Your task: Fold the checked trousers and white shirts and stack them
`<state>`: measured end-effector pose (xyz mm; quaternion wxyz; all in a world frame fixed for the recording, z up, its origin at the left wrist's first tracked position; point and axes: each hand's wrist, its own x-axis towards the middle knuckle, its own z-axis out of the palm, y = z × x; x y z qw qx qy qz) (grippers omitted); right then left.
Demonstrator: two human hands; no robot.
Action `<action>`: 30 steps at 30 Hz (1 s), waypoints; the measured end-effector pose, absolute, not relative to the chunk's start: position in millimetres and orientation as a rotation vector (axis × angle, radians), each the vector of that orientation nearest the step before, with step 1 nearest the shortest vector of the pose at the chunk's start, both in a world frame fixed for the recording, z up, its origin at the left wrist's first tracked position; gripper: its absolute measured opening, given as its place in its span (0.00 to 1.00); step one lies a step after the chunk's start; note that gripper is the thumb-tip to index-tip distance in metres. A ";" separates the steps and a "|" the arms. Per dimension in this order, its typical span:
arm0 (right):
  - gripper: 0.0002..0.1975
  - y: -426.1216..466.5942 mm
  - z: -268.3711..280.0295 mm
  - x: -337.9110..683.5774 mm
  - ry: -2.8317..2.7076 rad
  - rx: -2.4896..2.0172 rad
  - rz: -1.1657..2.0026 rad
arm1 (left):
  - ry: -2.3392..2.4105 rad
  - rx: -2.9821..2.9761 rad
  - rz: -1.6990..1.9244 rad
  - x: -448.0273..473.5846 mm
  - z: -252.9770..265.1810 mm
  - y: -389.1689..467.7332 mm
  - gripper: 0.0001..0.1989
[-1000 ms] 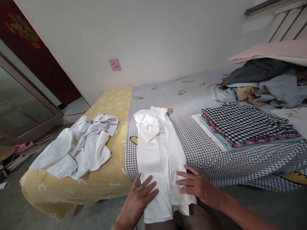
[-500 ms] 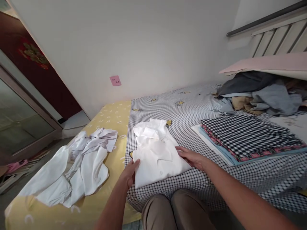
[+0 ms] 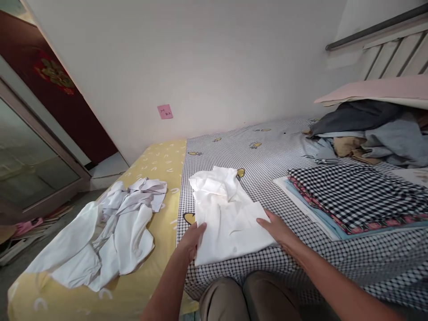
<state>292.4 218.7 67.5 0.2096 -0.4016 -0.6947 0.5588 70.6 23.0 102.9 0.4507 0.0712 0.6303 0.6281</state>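
A folded white shirt (image 3: 230, 227) lies flat on the checked bed cover, its far end bunched and creased. My left hand (image 3: 194, 240) grips its left edge, thumb on top and fingers tucked beneath. On the opposite edge, my right hand (image 3: 276, 227) pinches the cloth with the thumb above and the other fingers partly hidden below. A corner of the fabric stands slightly raised beside the right thumb.
Crumpled white clothes (image 3: 123, 232) lie on the yellow sheet (image 3: 167, 156) to the left. At right are a stack of folded cloths with a black-and-white checked one (image 3: 357, 191) on top, and a heap of dark and grey clothes (image 3: 364, 118) behind.
My right hand has shifted its hold, its thumb now on top of the shirt's right edge, and that side has spread outward. The view has turned slightly left.
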 end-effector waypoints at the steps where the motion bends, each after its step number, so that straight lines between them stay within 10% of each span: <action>1: 0.28 219.8 70.3 294.5 -1.961 -1.159 1.484 | 1.573 0.164 1.543 69.1 101.5 25.0 0.16; 8: 0.17 197.5 101.4 305.9 -2.323 -0.963 0.470 | 1.782 0.247 1.548 73.1 93.1 30.4 0.18; 19: 0.36 159.8 93.3 270.9 -2.900 -0.553 0.328 | 2.136 0.443 1.634 95.0 78.4 35.9 0.17; 30: 0.27 166.0 78.3 233.7 -2.949 -0.692 0.331 | 1.416 0.301 1.654 73.0 87.0 10.3 0.33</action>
